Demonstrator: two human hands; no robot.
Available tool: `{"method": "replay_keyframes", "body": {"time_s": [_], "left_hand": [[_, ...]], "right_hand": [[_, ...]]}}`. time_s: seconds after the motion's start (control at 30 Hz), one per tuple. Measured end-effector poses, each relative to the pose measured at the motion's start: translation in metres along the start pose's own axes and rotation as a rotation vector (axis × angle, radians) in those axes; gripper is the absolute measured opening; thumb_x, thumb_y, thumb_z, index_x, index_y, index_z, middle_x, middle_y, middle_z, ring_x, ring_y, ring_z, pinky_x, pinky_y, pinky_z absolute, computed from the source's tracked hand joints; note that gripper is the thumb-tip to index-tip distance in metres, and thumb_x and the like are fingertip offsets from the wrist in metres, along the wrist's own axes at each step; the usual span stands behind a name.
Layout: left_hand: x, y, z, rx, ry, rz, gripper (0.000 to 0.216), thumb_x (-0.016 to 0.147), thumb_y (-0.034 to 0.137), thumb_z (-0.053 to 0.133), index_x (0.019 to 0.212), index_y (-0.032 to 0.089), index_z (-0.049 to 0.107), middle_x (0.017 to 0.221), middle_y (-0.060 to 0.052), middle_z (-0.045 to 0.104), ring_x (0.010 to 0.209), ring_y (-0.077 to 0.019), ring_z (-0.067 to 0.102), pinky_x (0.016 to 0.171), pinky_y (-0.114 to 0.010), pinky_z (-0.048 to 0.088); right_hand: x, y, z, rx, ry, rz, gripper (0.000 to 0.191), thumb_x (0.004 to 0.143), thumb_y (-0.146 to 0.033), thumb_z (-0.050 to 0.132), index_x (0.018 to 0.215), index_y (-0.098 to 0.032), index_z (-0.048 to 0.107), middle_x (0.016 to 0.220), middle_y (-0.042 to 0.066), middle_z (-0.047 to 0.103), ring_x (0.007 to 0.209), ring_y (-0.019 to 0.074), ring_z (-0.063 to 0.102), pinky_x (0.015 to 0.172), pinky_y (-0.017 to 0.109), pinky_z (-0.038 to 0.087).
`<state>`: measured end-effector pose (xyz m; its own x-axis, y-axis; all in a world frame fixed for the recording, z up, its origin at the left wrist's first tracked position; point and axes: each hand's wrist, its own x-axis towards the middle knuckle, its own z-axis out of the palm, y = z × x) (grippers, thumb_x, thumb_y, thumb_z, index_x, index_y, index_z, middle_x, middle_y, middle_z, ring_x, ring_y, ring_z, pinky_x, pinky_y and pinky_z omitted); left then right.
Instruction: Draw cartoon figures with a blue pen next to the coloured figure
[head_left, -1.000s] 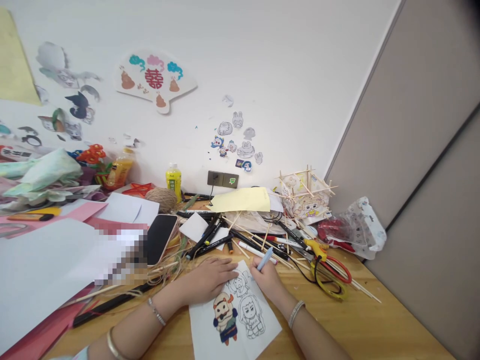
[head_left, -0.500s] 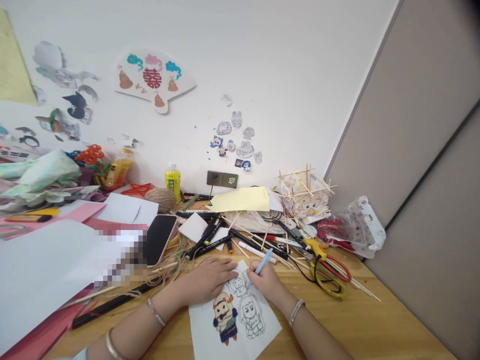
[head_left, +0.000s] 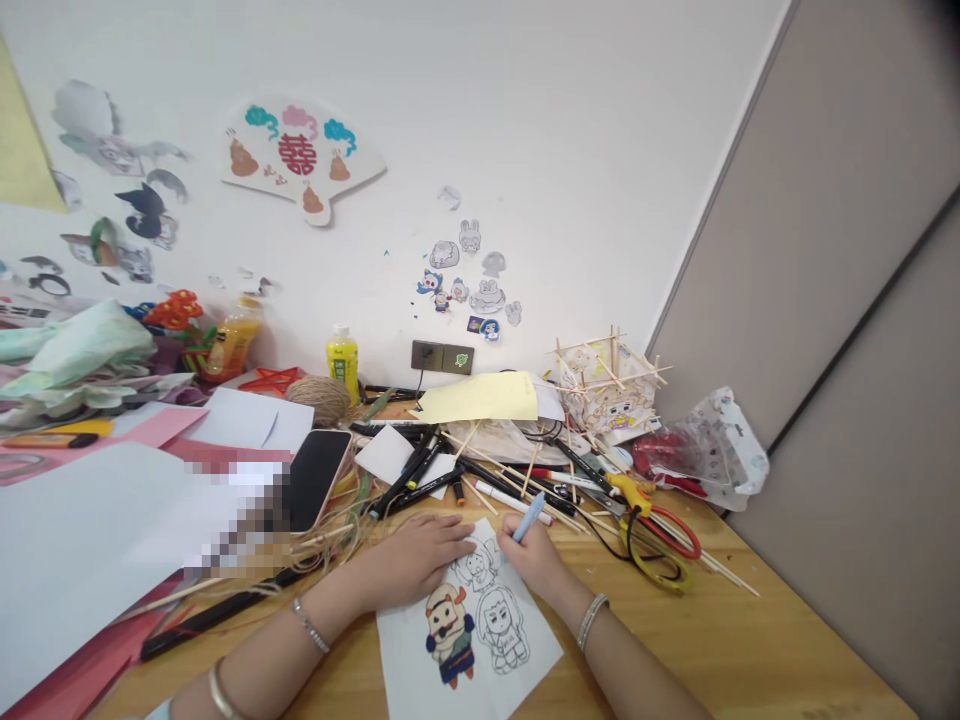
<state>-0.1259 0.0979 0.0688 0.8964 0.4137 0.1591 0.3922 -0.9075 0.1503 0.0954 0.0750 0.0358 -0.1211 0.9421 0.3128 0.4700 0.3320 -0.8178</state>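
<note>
Right hand (head_left: 538,560) closed round blue marker (head_left: 529,517), over colouring sheet (head_left: 469,625) near centre. Left hand (head_left: 416,560) flat, open, pinning sheet. Wooden desk (head_left: 750,640) cluttered; white wall (head_left: 570,150) far.

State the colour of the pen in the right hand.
Light blue pen, seen in the head view.

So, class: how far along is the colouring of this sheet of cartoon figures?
Done: the lower-left figure on the sheet is filled with orange, red and dark blue. In hand: the right hand holds a light blue marker at the top figure, while the left hand presses the paper flat. Left: the top figure and the lower-right figure show outlines only.
</note>
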Motion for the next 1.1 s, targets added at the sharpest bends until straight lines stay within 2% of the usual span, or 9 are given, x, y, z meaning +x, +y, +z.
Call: {"method": "replay_keyframes", "body": {"time_s": [0.1, 0.23, 0.6, 0.87, 0.97, 1.1], "left_hand": [[0.000, 0.000, 0.000, -0.009, 0.006, -0.002, 0.049, 0.083, 0.014, 0.042, 0.130, 0.026, 0.047, 0.140, -0.005, 0.045, 0.128, -0.0241, 0.041, 0.106, -0.041, 0.032], [0.000, -0.001, 0.001, -0.015, 0.028, 0.014, 0.047, 0.084, 0.015, 0.043, 0.129, 0.027, 0.048, 0.139, -0.004, 0.046, 0.127, -0.0239, 0.042, 0.106, -0.039, 0.032], [0.000, -0.001, 0.001, -0.001, 0.018, 0.007, 0.047, 0.085, 0.015, 0.041, 0.130, 0.027, 0.047, 0.139, -0.004, 0.045, 0.128, -0.0233, 0.041, 0.106, -0.039, 0.032], [0.001, 0.005, -0.007, 0.034, -0.039, -0.008, 0.048, 0.083, 0.013, 0.040, 0.129, 0.023, 0.048, 0.139, -0.006, 0.045, 0.128, -0.0250, 0.041, 0.105, -0.041, 0.033], [0.001, 0.005, -0.007, 0.040, -0.039, -0.008, 0.048, 0.083, 0.013, 0.041, 0.129, 0.024, 0.048, 0.139, -0.006, 0.046, 0.128, -0.0248, 0.041, 0.105, -0.041, 0.032], [0.000, 0.005, -0.006, 0.026, -0.038, -0.010, 0.049, 0.083, 0.013, 0.041, 0.130, 0.023, 0.047, 0.139, -0.006, 0.045, 0.129, -0.0246, 0.040, 0.106, -0.041, 0.031]], "right_hand": [[0.000, 0.001, 0.000, 0.000, -0.025, -0.004, 0.027, 0.073, -0.020, 0.044, 0.053, -0.022, 0.025, 0.051, -0.007, 0.026, 0.051, 0.0096, 0.030, 0.049, 0.023, 0.023], [0.001, 0.004, 0.001, -0.010, 0.023, -0.013, 0.027, 0.072, -0.018, 0.043, 0.052, -0.022, 0.025, 0.051, -0.007, 0.027, 0.051, 0.0098, 0.030, 0.049, 0.023, 0.023], [0.001, 0.003, 0.001, -0.037, 0.033, -0.009, 0.026, 0.072, -0.017, 0.042, 0.054, -0.022, 0.023, 0.052, -0.007, 0.025, 0.052, 0.0100, 0.030, 0.051, 0.024, 0.023], [0.002, 0.005, 0.001, -0.033, 0.033, -0.007, 0.028, 0.073, -0.018, 0.043, 0.054, -0.022, 0.024, 0.052, -0.007, 0.027, 0.052, 0.0103, 0.031, 0.051, 0.024, 0.024], [0.003, 0.002, 0.000, -0.018, 0.075, -0.005, 0.027, 0.076, -0.022, 0.046, 0.055, -0.021, 0.030, 0.053, -0.006, 0.031, 0.054, 0.0111, 0.034, 0.053, 0.024, 0.027], [0.002, -0.004, -0.001, -0.017, 0.055, -0.014, 0.025, 0.081, -0.030, 0.049, 0.059, -0.020, 0.044, 0.056, -0.005, 0.043, 0.058, 0.0131, 0.043, 0.057, 0.025, 0.034]]}}
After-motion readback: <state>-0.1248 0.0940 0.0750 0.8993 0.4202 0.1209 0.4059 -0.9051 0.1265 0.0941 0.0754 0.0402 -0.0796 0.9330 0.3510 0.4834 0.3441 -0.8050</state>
